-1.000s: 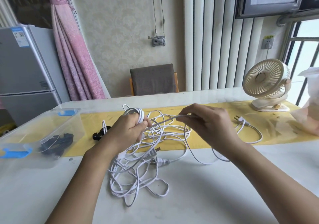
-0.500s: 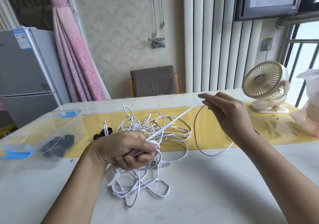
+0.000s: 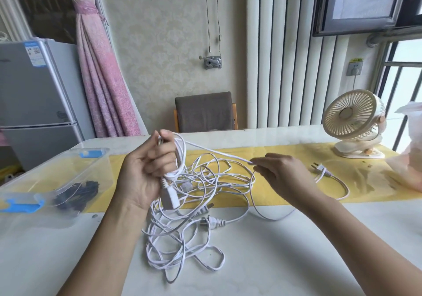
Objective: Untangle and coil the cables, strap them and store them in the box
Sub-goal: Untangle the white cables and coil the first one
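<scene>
Coiling step: the white cable point(image 3: 182, 245) is only partly wound. Most of it lies as a loose tangle on the bare table point(image 3: 296, 261), just nearer than the yellow runner point(image 3: 285, 196), with its far loops spilling onto the runner.
Plug: the plug point(image 3: 211, 222) lies just nearer than the runner's near edge, prongs pointing left, long axis along that edge.
Left hand: the left hand point(image 3: 146, 174) is raised over the runner, fingers curled round a few wound loops. The socket end point(image 3: 169, 198) hangs below it, long axis near upright.
Right hand: the right hand point(image 3: 283, 172), further along the runner, pinches the strand point(image 3: 217, 153) narrowly between thumb and fingertips.
Strand axis: it is taut, sloping from the top of the left hand down to the right pinch, roughly along the runner's length.
Doing it well: probably let the strand slide through the pinch, keep light tension, lay each loop beside the others, and lift snags free rather than tugging.
Box: the clear box point(image 3: 102, 174) sits at the runner's left end, with dark cables point(image 3: 80, 190) inside.
Farther: a short cable point(image 3: 328, 177) lies on the runner's right part, and a fan point(image 3: 351, 124) stands at its far right.
</scene>
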Action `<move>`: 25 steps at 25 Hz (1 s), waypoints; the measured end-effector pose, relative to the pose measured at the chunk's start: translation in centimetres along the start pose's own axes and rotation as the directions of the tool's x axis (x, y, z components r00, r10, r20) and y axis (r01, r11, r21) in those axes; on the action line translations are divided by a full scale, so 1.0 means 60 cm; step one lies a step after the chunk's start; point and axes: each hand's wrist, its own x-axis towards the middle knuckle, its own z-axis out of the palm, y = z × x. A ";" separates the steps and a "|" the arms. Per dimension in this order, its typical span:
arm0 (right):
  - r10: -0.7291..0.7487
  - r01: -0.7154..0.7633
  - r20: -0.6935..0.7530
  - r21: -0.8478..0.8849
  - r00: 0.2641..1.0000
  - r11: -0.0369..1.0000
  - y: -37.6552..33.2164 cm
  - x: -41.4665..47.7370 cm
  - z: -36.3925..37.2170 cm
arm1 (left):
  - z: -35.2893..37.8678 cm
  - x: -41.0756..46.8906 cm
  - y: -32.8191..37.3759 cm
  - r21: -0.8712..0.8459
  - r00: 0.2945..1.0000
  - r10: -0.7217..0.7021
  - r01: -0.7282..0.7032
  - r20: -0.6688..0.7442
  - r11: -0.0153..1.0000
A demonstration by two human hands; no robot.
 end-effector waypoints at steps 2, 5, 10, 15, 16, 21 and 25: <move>0.006 -0.004 0.179 -0.009 0.984 1.000 -0.008 -0.005 0.010 | -0.015 -0.005 0.018 -0.025 0.984 0.149 -0.152 -0.101 0.988; -0.019 0.013 0.341 0.018 0.940 1.000 -0.019 -0.006 0.014 | -0.031 -0.007 0.032 -0.026 0.929 0.331 -0.339 -0.164 0.940; -0.076 0.061 0.384 0.052 0.920 0.997 -0.040 -0.005 0.006 | -0.036 -0.001 0.032 0.327 0.705 0.638 -0.550 -0.311 0.768; -0.222 0.166 0.374 0.176 0.900 0.970 -0.078 -0.001 -0.012 | -0.034 0.001 0.022 0.982 0.327 0.939 -0.119 -0.103 0.149; -0.230 0.159 0.377 0.210 0.897 0.965 -0.087 -0.001 -0.016 | -0.036 -0.002 0.023 1.000 0.348 0.937 -0.011 -0.006 0.011; -0.119 -0.083 0.390 0.464 0.913 0.882 -0.108 0.004 -0.040 | -0.058 -0.026 0.031 0.715 0.604 0.760 0.420 0.240 -0.559; -0.036 -0.300 0.388 0.765 0.921 0.569 -0.104 0.015 -0.065 | -0.049 -0.036 0.037 0.707 0.702 0.712 0.500 0.007 -0.499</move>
